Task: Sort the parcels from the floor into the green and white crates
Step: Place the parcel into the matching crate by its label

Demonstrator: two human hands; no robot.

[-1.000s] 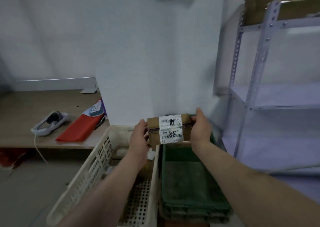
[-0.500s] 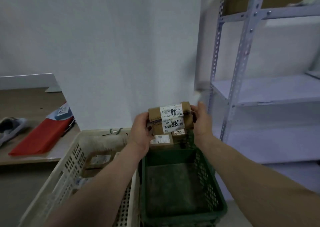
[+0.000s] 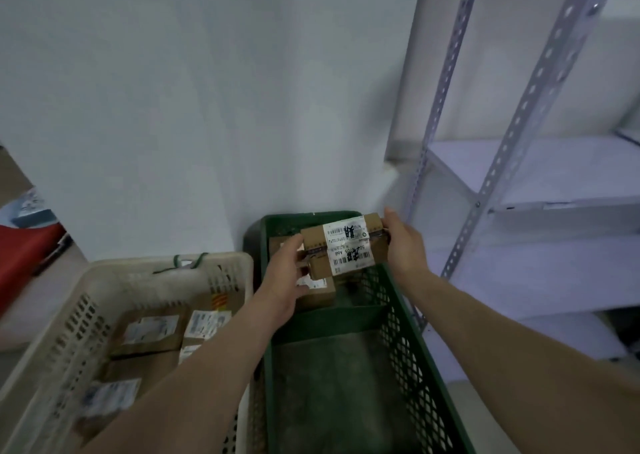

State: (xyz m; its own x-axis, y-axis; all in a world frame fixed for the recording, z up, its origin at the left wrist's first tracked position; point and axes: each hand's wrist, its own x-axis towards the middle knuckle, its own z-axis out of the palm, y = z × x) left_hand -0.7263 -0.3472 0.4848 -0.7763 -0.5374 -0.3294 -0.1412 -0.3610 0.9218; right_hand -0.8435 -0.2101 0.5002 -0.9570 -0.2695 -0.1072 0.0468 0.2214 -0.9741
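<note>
I hold a small brown cardboard parcel [image 3: 343, 246] with a white barcode label between both hands, over the far end of the green crate [image 3: 408, 332]. My left hand [image 3: 284, 280] grips its left end and my right hand [image 3: 403, 242] grips its right end. Another brown parcel [image 3: 317, 292] lies in the green crate just below it, partly hidden by my left hand. The white crate [image 3: 104, 291] stands to the left and holds several labelled brown parcels [image 3: 149, 332].
A grey metal shelf rack [image 3: 512, 142] stands to the right of the green crate. A white wall rises right behind both crates. At the left edge a red folder [image 3: 24, 249] lies on a wooden bench.
The view has swung right and down, bringing the green crate under my hands. The parcel has gone lower, from above the crates' far rims to over the green crate's far end.
</note>
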